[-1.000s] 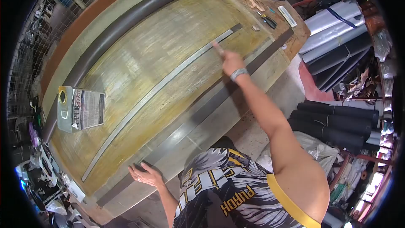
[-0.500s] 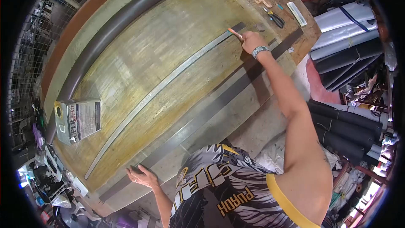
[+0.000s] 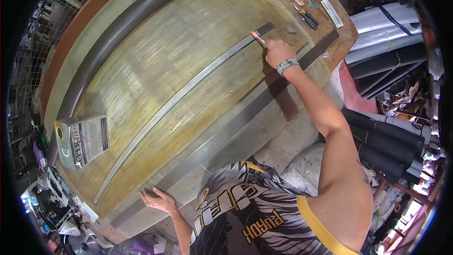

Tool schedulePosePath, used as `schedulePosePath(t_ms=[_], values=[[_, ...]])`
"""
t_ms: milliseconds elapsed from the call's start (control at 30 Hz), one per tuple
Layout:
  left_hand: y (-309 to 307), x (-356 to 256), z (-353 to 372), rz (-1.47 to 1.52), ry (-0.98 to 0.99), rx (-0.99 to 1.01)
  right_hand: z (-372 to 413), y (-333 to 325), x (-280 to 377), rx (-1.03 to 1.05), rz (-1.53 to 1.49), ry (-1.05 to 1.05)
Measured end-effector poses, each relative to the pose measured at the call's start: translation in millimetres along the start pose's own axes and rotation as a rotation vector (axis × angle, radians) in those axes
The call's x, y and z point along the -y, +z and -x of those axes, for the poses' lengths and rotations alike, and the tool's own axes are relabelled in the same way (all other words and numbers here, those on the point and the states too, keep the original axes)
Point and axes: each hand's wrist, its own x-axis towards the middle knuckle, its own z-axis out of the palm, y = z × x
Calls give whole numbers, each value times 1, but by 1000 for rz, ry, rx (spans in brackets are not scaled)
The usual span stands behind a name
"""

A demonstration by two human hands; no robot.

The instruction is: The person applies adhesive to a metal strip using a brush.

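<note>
My right hand is closed around a thin brush with an orange tip. That tip touches the long narrow strip, close to its dark bare end at the upper right. Most of the strip's length looks pale and shiny, and it lies in a curve across the yellowed tabletop. My left hand rests with its fingers apart at the near edge, beside a wide dark band that runs along the table.
A rectangular metal can stands on the left of the table. A thick dark roll curves along the far side. Pliers, a white labelled strip and a round disc lie at the upper right. Rolled sheets are stacked beyond.
My right hand and the brush have shifted slightly left along the strip's upper end. My left hand has stayed almost in place. The view has tilted a little.
</note>
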Motion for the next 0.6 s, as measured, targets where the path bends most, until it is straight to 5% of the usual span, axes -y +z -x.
schedulePosePath(t_ms=[600], values=[[-1, -3, 1, 8, -2, 4, -32, 4, -38, -99, 16, 70]])
